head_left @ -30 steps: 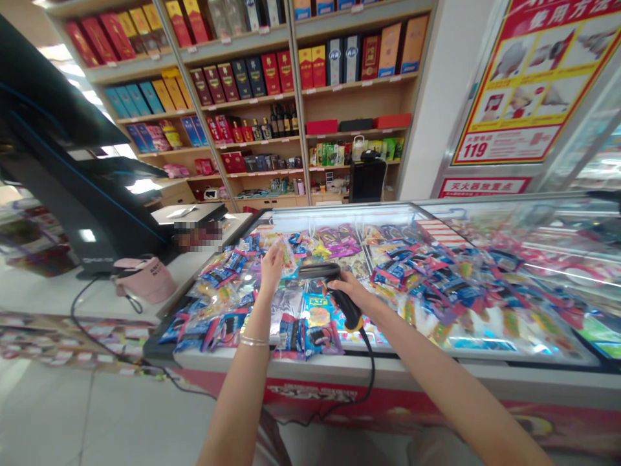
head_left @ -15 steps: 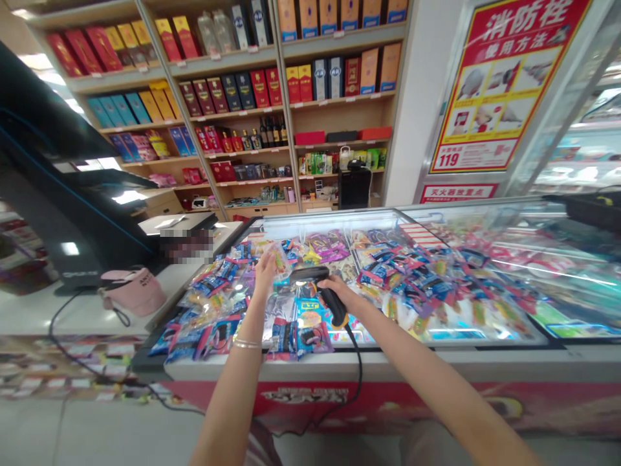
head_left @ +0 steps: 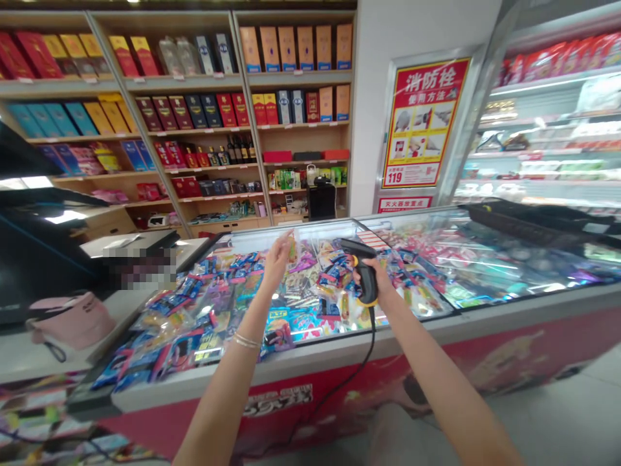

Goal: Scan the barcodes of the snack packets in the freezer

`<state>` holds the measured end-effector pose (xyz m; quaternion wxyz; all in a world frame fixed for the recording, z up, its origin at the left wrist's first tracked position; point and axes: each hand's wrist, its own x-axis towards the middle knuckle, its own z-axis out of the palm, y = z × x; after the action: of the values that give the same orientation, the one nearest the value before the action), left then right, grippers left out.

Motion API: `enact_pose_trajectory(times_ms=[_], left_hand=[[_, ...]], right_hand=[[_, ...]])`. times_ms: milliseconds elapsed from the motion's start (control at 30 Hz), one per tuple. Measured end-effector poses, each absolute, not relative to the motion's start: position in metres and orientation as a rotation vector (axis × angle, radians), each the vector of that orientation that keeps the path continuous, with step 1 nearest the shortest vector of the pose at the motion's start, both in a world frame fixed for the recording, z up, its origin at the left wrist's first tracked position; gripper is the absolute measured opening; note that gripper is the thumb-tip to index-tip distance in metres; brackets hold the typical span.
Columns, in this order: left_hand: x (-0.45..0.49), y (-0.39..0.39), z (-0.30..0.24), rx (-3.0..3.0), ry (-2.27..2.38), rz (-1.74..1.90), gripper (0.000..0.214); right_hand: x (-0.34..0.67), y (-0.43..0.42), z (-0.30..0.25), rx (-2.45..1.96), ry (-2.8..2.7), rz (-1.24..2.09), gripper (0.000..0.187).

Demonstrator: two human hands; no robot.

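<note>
The scanner's black cable (head_left: 363,362) hangs over the front rim of the freezer chest (head_left: 436,330) and could snag there, jerking the aim. Above the glass lid, the right hand (head_left: 381,291) is closed round the scanner (head_left: 361,265), whose head points toward a small packet (head_left: 292,248) pinched in the fingertips of the left hand (head_left: 275,260). So thin a pinch could slip, dropping it among the loose packets (head_left: 194,317) below. Shelves of boxes (head_left: 194,110) stand behind.

Wooden shelves (head_left: 184,83) of boxed goods (head_left: 295,48), white wall (head_left: 412,26), red poster (head_left: 424,123).
</note>
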<state>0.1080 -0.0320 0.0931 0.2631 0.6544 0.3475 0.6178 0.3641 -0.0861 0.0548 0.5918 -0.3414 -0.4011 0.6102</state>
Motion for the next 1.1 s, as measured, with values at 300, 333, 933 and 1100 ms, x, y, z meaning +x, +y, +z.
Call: enact_pose_trajectory(times_ms=[300, 333, 933, 1100], left_hand=[[0.223, -0.042, 0.064, 2.426, 1.102, 1.572, 0.043], [0.229, -0.039, 0.057, 2.475, 1.171, 1.549, 0.043], [0.256, -0.026, 0.008, 2.853, 1.514, 0.941, 0.057], [0.258, -0.03, 0.009, 2.833, 1.568, 0.864, 0.063]], right_hand=[[0.446, -0.115, 0.024, -0.799, -0.699, 1.226, 0.035], [0.452, -0.116, 0.021, -0.783, -0.684, 1.202, 0.035], [0.481, -0.113, -0.013, -0.696, -0.5, 1.312, 0.026], [0.48, -0.112, -0.018, -0.697, -0.531, 1.311, 0.029]])
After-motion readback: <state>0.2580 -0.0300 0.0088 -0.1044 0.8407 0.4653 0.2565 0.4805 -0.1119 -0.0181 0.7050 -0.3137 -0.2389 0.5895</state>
